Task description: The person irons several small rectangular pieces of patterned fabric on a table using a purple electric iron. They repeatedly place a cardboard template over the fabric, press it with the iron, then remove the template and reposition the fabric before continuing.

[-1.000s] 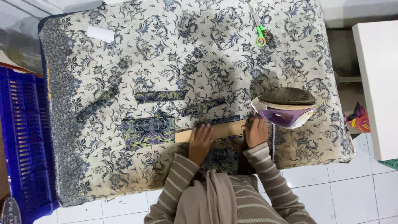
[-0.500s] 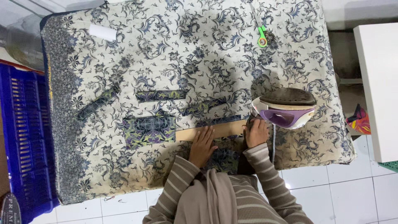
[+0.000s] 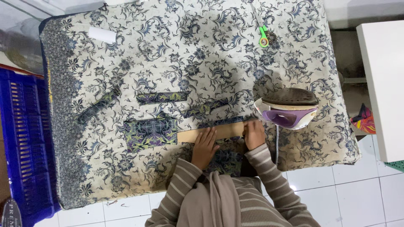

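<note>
Careful: your left hand (image 3: pixel 205 146) lies flat and open on the long tan cardboard strip (image 3: pixel 210 132), while your right hand (image 3: pixel 254 133) pinches its end. Just beside that hand, the purple-and-white iron (image 3: pixel 288 110) could scorch you if the strip slips.

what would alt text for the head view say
A person presses both hands, left hand and right hand, on a brown strip over patterned cloth on a floral-covered table. A purple iron stands beside the right hand; a blue crate sits to one side.
</note>
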